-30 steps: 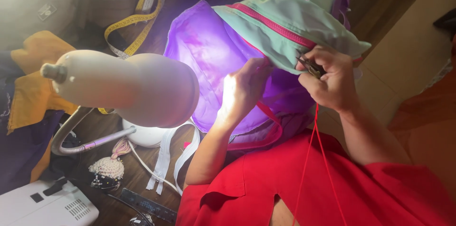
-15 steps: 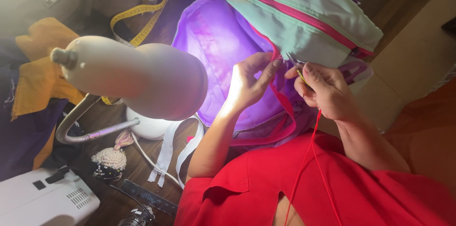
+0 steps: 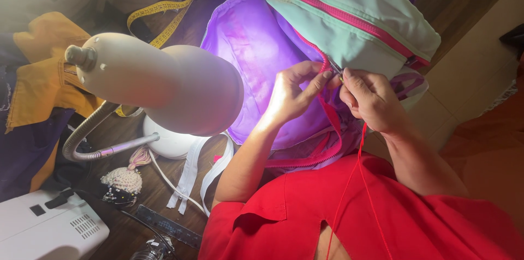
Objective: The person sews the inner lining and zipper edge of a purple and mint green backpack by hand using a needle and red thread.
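A backpack point(image 3: 360, 19) of mint-green fabric with a pink zipper point(image 3: 355, 17) and purple lining point(image 3: 256, 58) lies on the wooden table in front of me. My left hand point(image 3: 295, 93) pinches the pink zipper tape at the bag's opening. My right hand point(image 3: 371, 99) is closed next to it, fingertips meeting the left hand's at the zipper, apparently on a needle. A red thread point(image 3: 355, 178) hangs from my right hand down over my red shirt.
A white gooseneck desk lamp point(image 3: 158, 82) shines on the bag at the left. A yellow measuring tape point(image 3: 164, 6), yellow and purple cloth point(image 3: 38, 85), a loose white zipper point(image 3: 188, 175), a beaded pincushion point(image 3: 123, 181), a dark ruler point(image 3: 166, 226) and a white machine point(image 3: 46, 227) lie around.
My right hand has come down from the bag's green edge to meet the left hand at the zipper. The view has shifted slightly.
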